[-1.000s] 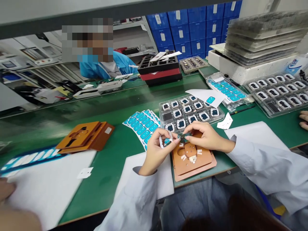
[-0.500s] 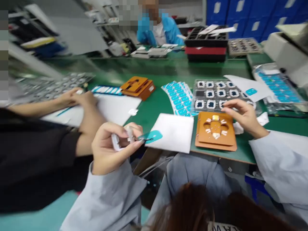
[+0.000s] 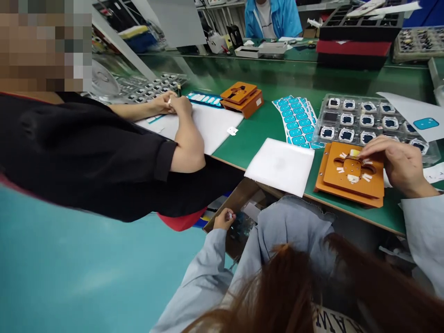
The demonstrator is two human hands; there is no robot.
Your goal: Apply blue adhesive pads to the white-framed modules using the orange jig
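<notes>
My left hand (image 3: 225, 219) is low beside the table edge, over an open cardboard box (image 3: 217, 213); its fingers are curled round something small and whitish that I cannot make out. My right hand (image 3: 398, 159) reaches over the orange fixture (image 3: 331, 178), its fingertips near the yellow piece (image 3: 354, 153) at the fixture's top. Thumb and fingers are close together, and whether they grip anything is hidden. Left of the fixture lies a white foam sheet (image 3: 280, 166). Behind it are sheets of blue stickers (image 3: 294, 121) and a clear tray (image 3: 317, 132) of small framed parts.
At the left a person in a black sleeve (image 3: 104, 143) works over a white sheet (image 3: 211, 125). A second orange fixture (image 3: 255, 104) stands behind. Across the table are a person in blue (image 3: 289, 18) and a black and red crate (image 3: 354, 48). White paper (image 3: 405, 113) overlaps the tray.
My left hand has dropped from above the table to the box; the white frame and blue film are no longer visible in it. My right hand has moved onto the fixture. The view has turned left.
</notes>
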